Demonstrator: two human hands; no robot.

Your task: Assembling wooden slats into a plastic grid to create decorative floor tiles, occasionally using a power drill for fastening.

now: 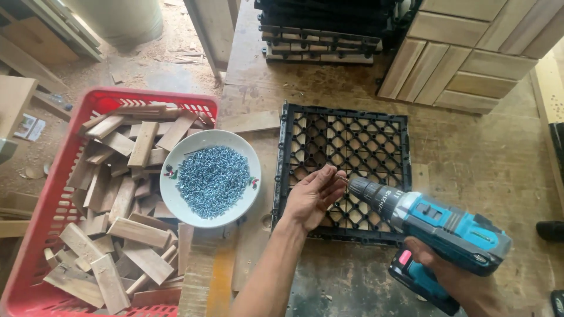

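Observation:
My right hand (455, 276) grips a blue and black cordless drill (446, 226), its tip pointing left over a black plastic grid tile (343, 132) that lies face down with wooden slats under it. My left hand (311, 196) rests palm up on the tile's lower left part, fingertips pinching a small screw (341, 178) at the drill's bit. A white bowl (176, 202) heaped with silver screws (212, 179) sits just left of the tile.
A red plastic basket (35, 235) full of short wooden blocks stands at the left. Stacked black grid tiles (320, 35) lie at the back. A pile of finished wooden tiles (464, 58) stands at the back right. The sawdust-covered floor shows at the upper left.

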